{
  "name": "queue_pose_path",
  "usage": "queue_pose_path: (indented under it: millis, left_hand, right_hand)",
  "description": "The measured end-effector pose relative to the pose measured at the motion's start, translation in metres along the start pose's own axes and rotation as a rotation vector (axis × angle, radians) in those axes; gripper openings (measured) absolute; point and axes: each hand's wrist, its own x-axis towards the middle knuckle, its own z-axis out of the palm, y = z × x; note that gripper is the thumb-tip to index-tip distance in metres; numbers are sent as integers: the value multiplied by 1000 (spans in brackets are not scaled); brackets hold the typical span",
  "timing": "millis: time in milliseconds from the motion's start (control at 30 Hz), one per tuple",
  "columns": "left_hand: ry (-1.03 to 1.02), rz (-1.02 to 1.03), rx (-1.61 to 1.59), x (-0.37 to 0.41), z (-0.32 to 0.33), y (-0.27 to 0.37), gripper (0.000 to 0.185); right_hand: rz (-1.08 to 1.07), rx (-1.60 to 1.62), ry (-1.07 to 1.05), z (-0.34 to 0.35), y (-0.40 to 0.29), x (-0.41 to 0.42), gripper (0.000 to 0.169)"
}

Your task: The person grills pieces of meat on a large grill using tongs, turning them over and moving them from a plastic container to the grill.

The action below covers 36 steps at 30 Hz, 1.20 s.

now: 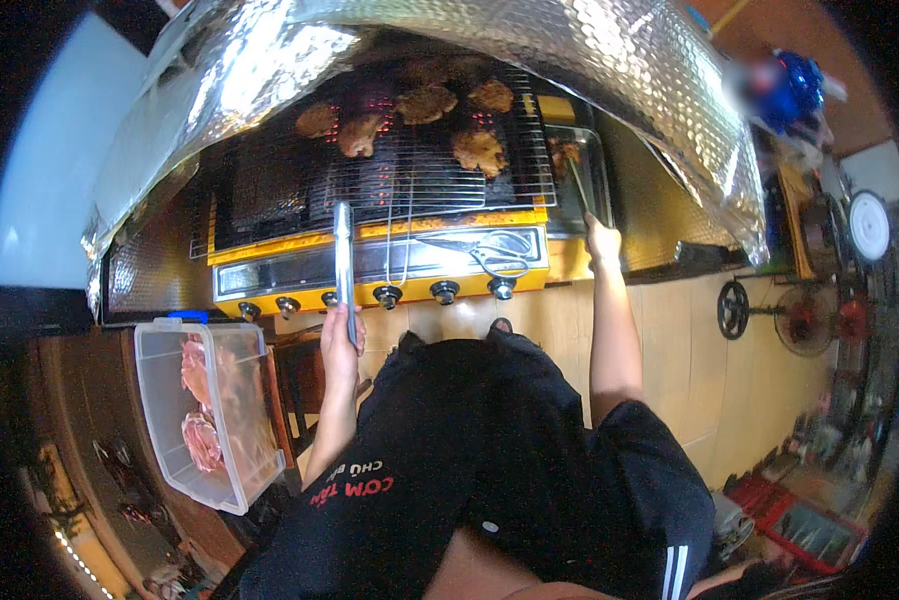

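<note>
My left hand (338, 334) grips metal tongs (343, 240), whose far end lies over the front edge of a yellow grill (374, 229). My right hand (604, 241) holds a thin stick-like handle (580, 184) that reaches into a clear tray (595, 180) at the grill's right; what its far end is, I cannot tell. In the tray lies some reddish-brown food (565, 154). Several browned pieces of meat (479, 152) lie on the wire grate (438, 180) over glowing burners. Scissors (494, 251) rest on the grill's front panel, above a row of knobs.
Silvery foil sheeting (607, 45) arches over the grill. A clear plastic bin (250, 420) with raw meat (203, 442) stands at the left. Far right are a fan (806, 319), a red crate (832, 529) and a person in blue (794, 94).
</note>
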Motion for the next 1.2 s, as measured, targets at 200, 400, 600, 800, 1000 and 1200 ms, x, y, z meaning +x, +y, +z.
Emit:
queue_pose_path:
  millis: [200, 400, 600, 800, 1000, 1200]
  left_hand:
    - [148, -24, -52, -7, -29, -28, 29]
    - [121, 49, -65, 0, -33, -18, 26]
    - [92, 169, 54, 6, -53, 2, 28]
    - [161, 139, 10, 8, -85, -10, 30]
    - [97, 139, -57, 19, -101, -16, 30]
    - [102, 79, 58, 33, -85, 13, 29]
  right_hand:
    - [-559, -182, 69, -20, -14, -102, 49]
    - [-317, 167, -730, 68, -47, -165, 30]
    - [-441, -21, -662, 145, -96, -160, 36]
    - [-1020, -442, -290, 108, -133, -175, 39]
    - [-1593, -950, -47, 56, -163, -225, 28]
    - [-1391, -792, -137, 37, -119, -239, 30]
